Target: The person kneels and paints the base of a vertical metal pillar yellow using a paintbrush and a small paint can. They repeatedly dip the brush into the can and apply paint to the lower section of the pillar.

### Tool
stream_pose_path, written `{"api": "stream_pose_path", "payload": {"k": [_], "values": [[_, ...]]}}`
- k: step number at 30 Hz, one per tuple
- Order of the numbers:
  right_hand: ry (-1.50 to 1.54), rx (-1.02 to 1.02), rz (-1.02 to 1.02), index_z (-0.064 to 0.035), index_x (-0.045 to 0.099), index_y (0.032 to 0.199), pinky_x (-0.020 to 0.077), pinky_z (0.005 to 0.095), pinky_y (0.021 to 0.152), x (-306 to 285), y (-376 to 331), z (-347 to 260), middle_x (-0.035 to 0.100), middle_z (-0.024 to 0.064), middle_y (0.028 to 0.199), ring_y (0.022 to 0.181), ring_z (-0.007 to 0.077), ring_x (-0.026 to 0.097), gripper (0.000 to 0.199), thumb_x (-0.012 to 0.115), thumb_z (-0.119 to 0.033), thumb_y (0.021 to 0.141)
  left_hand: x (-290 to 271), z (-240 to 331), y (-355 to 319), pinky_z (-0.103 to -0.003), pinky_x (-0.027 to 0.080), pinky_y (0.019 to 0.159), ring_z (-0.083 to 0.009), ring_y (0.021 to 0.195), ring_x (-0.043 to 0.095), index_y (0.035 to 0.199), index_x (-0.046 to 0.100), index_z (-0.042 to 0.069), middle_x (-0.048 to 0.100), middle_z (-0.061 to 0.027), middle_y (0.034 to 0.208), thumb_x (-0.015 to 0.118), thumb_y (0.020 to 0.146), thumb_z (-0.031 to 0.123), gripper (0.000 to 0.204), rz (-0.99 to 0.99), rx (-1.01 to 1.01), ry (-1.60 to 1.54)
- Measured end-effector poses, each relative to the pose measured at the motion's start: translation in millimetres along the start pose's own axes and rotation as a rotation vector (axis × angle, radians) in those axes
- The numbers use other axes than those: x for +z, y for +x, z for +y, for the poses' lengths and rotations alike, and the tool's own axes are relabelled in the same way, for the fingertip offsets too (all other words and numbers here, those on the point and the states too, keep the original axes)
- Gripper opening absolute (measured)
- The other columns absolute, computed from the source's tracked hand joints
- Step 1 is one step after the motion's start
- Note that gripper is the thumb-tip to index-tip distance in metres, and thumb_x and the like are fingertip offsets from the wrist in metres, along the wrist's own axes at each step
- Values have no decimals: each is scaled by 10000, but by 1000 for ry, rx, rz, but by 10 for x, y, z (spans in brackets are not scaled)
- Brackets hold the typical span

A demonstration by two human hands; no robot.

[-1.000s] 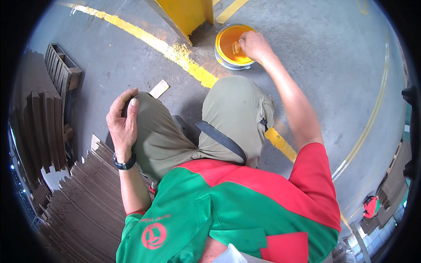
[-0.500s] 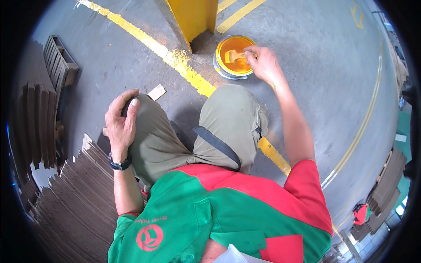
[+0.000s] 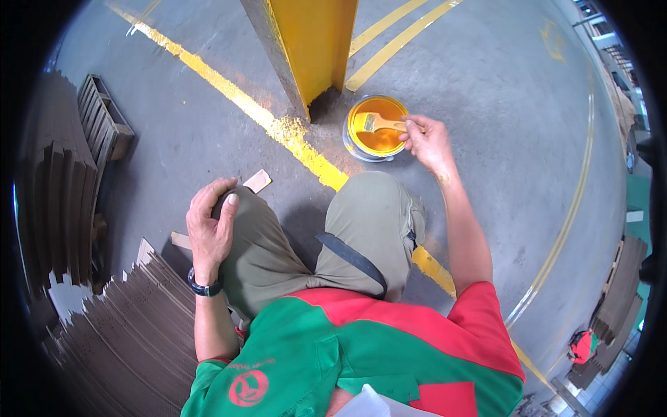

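Observation:
My right hand grips the wooden handle of a flat paintbrush. The bristle end lies over the inside of a round bucket that holds yellow-orange paint; whether the bristles touch the inner wall I cannot tell. My left hand rests on my left knee with its fingers lying over the trouser cloth and the thumb apart, holding nothing. A watch is on that wrist. Ahead of my knees, a painted yellow line runs diagonally over the grey floor, rough and speckled near the pillar.
A yellow pillar rises just beyond the bucket. Stacks of brown sheets fill the left side, beside a wooden pallet. A small flat wooden piece lies near my left knee. Far right, a person is by more stacked sheets.
The view has shifted, so bucket, pillar and knees appear lower. The brush's bristle end has moved toward the bucket's left side, and more of the handle shows. My left hand stays on the knee.

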State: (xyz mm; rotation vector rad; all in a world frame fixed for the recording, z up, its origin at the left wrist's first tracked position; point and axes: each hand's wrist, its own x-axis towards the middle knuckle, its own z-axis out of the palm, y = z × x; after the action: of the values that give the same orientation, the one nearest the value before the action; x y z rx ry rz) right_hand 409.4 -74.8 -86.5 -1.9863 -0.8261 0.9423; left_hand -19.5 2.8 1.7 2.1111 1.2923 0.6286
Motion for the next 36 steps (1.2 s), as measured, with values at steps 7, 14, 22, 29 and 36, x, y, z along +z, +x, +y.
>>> {"api": "stream_pose_path", "payload": {"k": [7,14,22,29,36], "values": [[285,-146,152,82,704,1237,561,283,606,198,343,-356,759,127,862,665,131,687,354,566,-196,1067,17,-50,-33,-415,500,1031,-306,1136,686,1191,747,51,756,-131,1178,705,993,222,264,11,12,-36],[583,-334,311,115,686,1203,597,292,590,396,569,-842,753,156,855,661,164,713,308,550,-126,1066,-2,-28,-34,-413,501,1032,-306,1148,689,1194,749,48,760,-133,1177,708,995,214,263,15,17,-44],[589,-597,344,100,680,1233,589,281,602,230,296,-987,754,138,859,657,143,703,319,567,-157,1081,26,-71,-22,-413,504,1024,-303,1130,690,1193,747,44,760,-131,1166,703,997,210,260,8,4,-78],[358,-263,330,82,717,1171,585,285,602,579,490,-321,750,116,811,641,138,707,302,575,-162,1065,-4,-66,-41,-412,504,1017,-308,1123,688,1195,745,47,754,-134,1168,706,993,217,266,33,45,-30],[387,-284,325,95,718,1131,585,299,578,587,772,-612,750,123,803,638,154,720,301,558,-151,1065,5,-71,-33,-414,503,1015,-306,1111,688,1189,747,50,757,-130,1160,709,995,225,264,28,54,-44]]}}
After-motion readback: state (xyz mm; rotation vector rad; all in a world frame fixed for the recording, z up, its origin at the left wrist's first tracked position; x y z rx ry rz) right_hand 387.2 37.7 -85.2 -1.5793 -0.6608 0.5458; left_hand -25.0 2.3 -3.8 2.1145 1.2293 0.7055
